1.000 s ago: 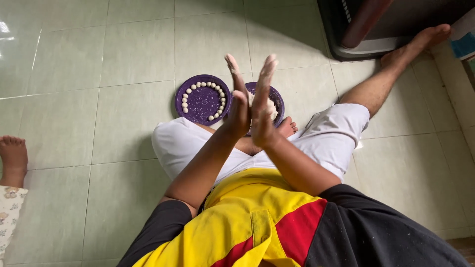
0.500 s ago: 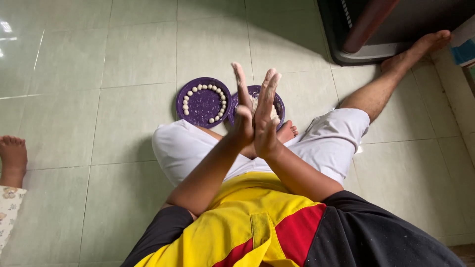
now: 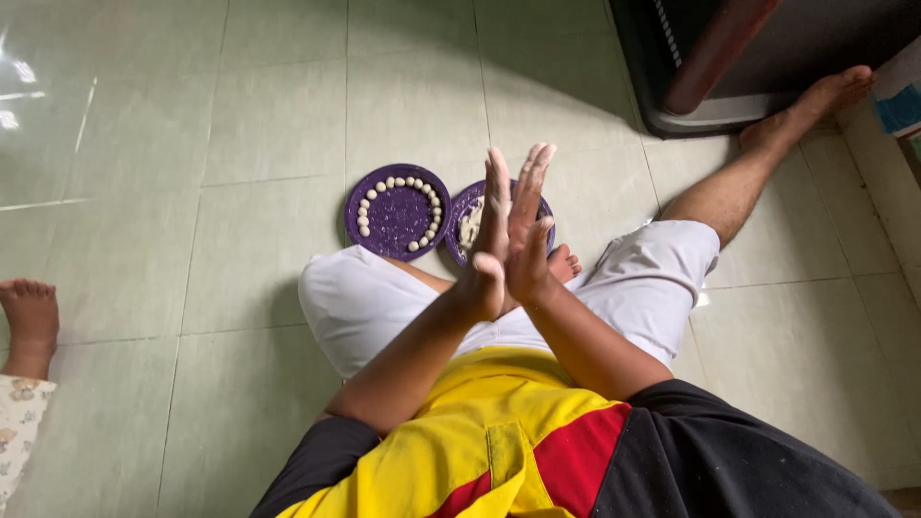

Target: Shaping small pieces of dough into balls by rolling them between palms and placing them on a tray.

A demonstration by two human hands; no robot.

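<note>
left hand slid forward along right hand; palms remain pressed together.

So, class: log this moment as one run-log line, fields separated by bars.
left hand pressed flat against right hand | raised above purple plate of small white balls | second purple plate behind hands | person seated on tiled floor

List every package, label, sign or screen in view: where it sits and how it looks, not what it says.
Package or box: far right edge beside the outstretched foot, cut off by the frame; boxy, white with a blue panel.
Dark appliance: top right on the floor, black casing with a dark red sloping part; no lit screen shows.
No sign or label elsewhere.
</note>
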